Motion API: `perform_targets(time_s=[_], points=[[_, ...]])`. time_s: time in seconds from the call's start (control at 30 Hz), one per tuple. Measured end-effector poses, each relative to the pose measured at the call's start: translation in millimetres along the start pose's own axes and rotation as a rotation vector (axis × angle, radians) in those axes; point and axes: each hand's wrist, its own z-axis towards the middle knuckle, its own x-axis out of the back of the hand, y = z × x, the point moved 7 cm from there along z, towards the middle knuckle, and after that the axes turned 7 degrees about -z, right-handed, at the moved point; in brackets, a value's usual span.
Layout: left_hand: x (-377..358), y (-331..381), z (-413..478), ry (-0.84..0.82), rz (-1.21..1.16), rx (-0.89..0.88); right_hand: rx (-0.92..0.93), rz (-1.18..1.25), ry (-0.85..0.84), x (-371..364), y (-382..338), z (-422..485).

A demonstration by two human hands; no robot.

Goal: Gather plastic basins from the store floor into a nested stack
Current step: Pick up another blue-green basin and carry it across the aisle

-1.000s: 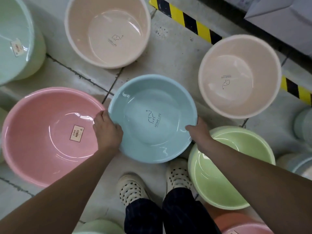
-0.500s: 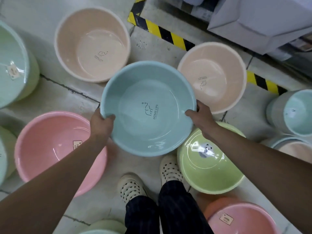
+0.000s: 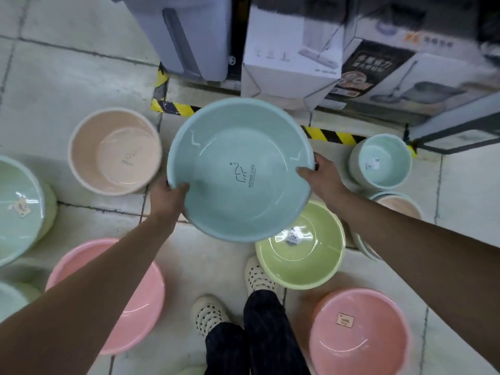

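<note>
Head view: my left hand (image 3: 169, 197) and right hand (image 3: 320, 175) grip opposite rims of the blue basin (image 3: 240, 169), held above the floor. The green basin (image 3: 305, 255) lies partly under its near edge, nearer my right hand.

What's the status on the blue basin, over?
Both on rim: left grip and right grip hold blue basin, opposite sides. Basin clear of floor, mouth up. Partly under its near edge, green basin on floor.
</note>
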Motion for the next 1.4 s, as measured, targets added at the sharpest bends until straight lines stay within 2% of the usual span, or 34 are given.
perform_targets(time_s=[0.2, 0.4, 0.67, 0.93, 1.07, 1.23, 1.4], points=[[-63.9, 21.7, 12.4, -0.034, -0.017, 0.091, -0.082, 0.095, 0.032, 52.7, 23.9, 15.7], [-118.4, 12.4, 43.3, -0.090, -0.049, 0.153, -0.100, 0.126, 0.061, 67.9, 49.2, 54.1], [-166.8, -19.3, 108.8, -0.134, 0.064, 0.022, -0.124, 0.096, 0.189, 45.2, 101.5, 119.3], [-184.6, -63.0, 150.9, -0.132, 0.101, -0.011, -0.130, 0.096, 0.283, 5.9, 138.5, 152.4], [-187.2, -72.0, 157.2, -0.058, 0.013, 0.027, -0.126, 0.126, 0.291, 1.2, 134.0, 163.5], [-179.4, -77.9, 155.4, -0.011, -0.044, -0.022, -0.107, 0.186, 0.290, -11.2, 138.7, 158.9], [-177.1, -91.7, 166.8, -0.072, -0.031, -0.103, -0.113, 0.208, 0.272, -34.9, 145.4, 168.0]])
